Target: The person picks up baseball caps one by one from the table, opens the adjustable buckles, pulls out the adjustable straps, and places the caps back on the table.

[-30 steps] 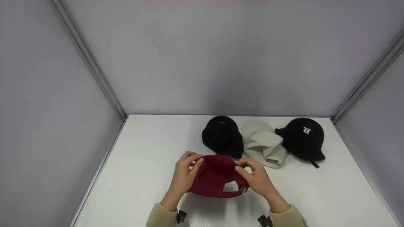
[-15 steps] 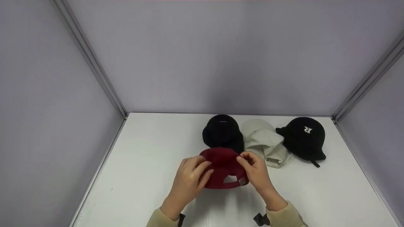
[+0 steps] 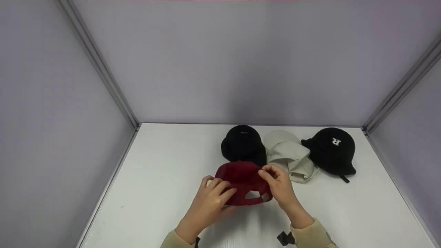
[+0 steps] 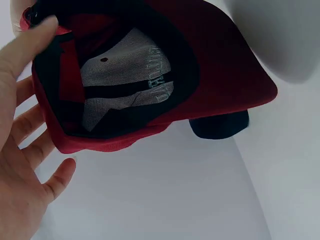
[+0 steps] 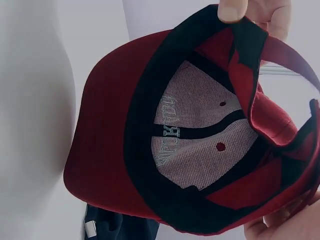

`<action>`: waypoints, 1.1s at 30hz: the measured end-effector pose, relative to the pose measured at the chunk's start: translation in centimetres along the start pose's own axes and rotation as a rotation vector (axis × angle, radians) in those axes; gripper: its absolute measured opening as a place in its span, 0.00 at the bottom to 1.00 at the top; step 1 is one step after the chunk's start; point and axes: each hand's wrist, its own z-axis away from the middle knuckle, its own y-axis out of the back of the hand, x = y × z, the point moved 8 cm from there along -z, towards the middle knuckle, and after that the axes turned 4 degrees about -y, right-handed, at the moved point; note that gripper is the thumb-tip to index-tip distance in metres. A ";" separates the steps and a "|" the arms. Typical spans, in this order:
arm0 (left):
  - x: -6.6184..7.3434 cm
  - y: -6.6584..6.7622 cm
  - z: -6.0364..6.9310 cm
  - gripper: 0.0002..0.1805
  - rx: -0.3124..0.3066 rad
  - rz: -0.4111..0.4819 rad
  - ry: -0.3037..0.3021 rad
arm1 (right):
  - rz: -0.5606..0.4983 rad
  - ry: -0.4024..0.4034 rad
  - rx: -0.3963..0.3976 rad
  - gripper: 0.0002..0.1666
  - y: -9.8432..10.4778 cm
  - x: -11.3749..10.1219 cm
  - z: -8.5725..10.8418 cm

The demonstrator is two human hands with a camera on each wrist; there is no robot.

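A red baseball cap [image 3: 239,174] is held up off the table between both hands, its rear opening and strap facing the person. My left hand [image 3: 206,201] grips its left side; in the left wrist view that hand's thumb lies over the rim and the fingers are spread behind the cloth. With thumb and fingertips, my right hand [image 3: 281,189] pinches the upper right of the cap. The dark sweatband, mesh lining and stitched letters show inside the cap [image 5: 102,130] in the right wrist view, where its brim points left.
Beyond the red cap lies a black cap [image 3: 241,144], partly covered by it. To its right are a crumpled beige cap [image 3: 287,156] and a black cap with a white R [image 3: 332,151]. Grey walls [image 3: 220,62] enclose the white table [image 3: 158,165] at the back and sides.
The red cap has moved slightly away from the person, overlapping the black cap more. My left hand has shifted from the cap's upper left edge, fingers now lower. My right hand moved a little with the cap.
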 end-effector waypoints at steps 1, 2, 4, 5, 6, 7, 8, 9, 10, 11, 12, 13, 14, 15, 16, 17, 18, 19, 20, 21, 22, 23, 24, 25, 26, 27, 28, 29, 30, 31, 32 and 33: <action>0.0 0.1 -0.1 0.21 0.005 0.008 -0.001 | -0.007 -0.002 -0.005 0.08 0.0 0.0 0.0; 0.0 0.2 -0.1 0.19 0.010 0.024 -0.001 | -0.014 -0.006 -0.010 0.08 0.0 0.1 0.0; 0.0 0.4 -0.2 0.15 0.037 0.059 -0.007 | -0.029 -0.015 -0.014 0.09 0.0 0.2 -0.1; -0.1 0.6 -0.2 0.13 0.050 0.081 -0.006 | -0.035 -0.019 -0.018 0.09 0.0 0.3 -0.1; -0.1 0.7 -0.2 0.11 0.071 0.101 -0.008 | -0.038 -0.023 -0.021 0.09 0.1 0.4 -0.1; -0.1 0.9 -0.2 0.10 0.098 0.124 -0.009 | -0.038 -0.026 -0.022 0.09 0.1 0.4 -0.1; -0.2 1.1 -0.3 0.08 0.127 0.148 -0.005 | -0.035 -0.027 -0.023 0.08 0.1 0.5 -0.1; -0.3 1.3 -0.3 0.07 0.162 0.171 -0.002 | -0.032 -0.027 -0.023 0.08 0.1 0.5 -0.1; -0.5 1.5 -0.3 0.06 0.192 0.197 0.011 | -0.028 -0.030 -0.024 0.07 0.2 0.6 -0.2; -0.7 1.6 -0.3 0.05 0.226 0.223 0.022 | -0.023 -0.033 -0.026 0.06 0.2 0.6 -0.2; -0.9 1.7 -0.2 0.04 0.263 0.248 0.034 | -0.016 -0.034 -0.027 0.06 0.3 0.6 -0.1; -1.1 1.8 -0.2 0.04 0.294 0.276 0.052 | -0.011 -0.034 -0.027 0.06 0.3 0.6 -0.1; -1.4 1.9 -0.2 0.03 0.324 0.299 0.071 | -0.011 -0.031 -0.030 0.06 0.4 0.5 -0.1; -1.7 1.9 -0.1 0.03 0.354 0.319 0.088 | -0.015 -0.026 -0.033 0.06 0.5 0.4 -0.1; -2.0 2.0 -0.1 0.03 0.382 0.341 0.107 | -0.019 -0.018 -0.038 0.07 0.5 0.4 0.0; -2.3 2.0 0.0 0.02 0.414 0.362 0.121 | -0.026 -0.003 -0.046 0.08 0.6 0.3 0.0; -2.6 2.0 0.1 0.03 0.443 0.384 0.139 | -0.034 0.017 -0.053 0.09 0.6 0.1 0.0; -2.9 2.0 0.2 0.03 0.474 0.406 0.154 | -0.043 0.039 -0.063 0.11 0.7 0.0 0.0; -3.2 2.0 0.3 0.04 0.502 0.427 0.168 | -0.051 0.062 -0.074 0.12 0.8 0.0 0.0; -3.5 1.9 0.5 0.04 0.528 0.450 0.182 | -0.061 0.083 -0.085 0.13 0.8 -0.1 0.1; -3.8 1.8 0.7 0.04 0.548 0.471 0.194 | -0.067 0.102 -0.094 0.13 0.9 0.0 0.1; -4.0 1.6 0.8 0.04 0.564 0.491 0.206 | -0.070 0.117 -0.103 0.14 1.0 0.0 0.1; -4.3 1.5 0.9 0.04 0.574 0.508 0.219 | -0.070 0.130 -0.110 0.14 1.0 0.1 0.2; -4.5 1.3 1.1 0.05 0.580 0.523 0.232 | -0.069 0.134 -0.115 0.14 1.1 0.3 0.2; -4.6 1.0 1.2 0.07 0.582 0.534 0.243 | -0.068 0.132 -0.119 0.14 1.2 0.5 0.2; -4.8 0.8 1.3 0.10 0.582 0.543 0.253 | -0.068 0.127 -0.122 0.13 1.2 0.8 0.2; -4.9 0.6 1.4 0.13 0.581 0.551 0.262 | -0.064 0.119 -0.126 0.13 1.2 1.0 0.2; -5.0 0.4 1.4 0.15 0.581 0.559 0.270 | -0.062 0.109 -0.131 0.13 1.2 1.4 0.2; -5.0 0.3 1.5 0.15 0.583 0.564 0.274 | -0.059 0.096 -0.138 0.13 1.1 1.7 0.2; -5.1 0.3 1.5 0.15 0.584 0.568 0.279 | -0.052 0.079 -0.147 0.13 1.0 2.1 0.2; -5.1 0.2 1.5 0.16 0.585 0.571 0.279 | -0.033 0.067 -0.156 0.12 1.0 2.5 0.2; -5.2 0.2 1.4 0.15 0.589 0.576 0.278 | -0.002 0.060 -0.167 0.13 0.8 2.8 0.2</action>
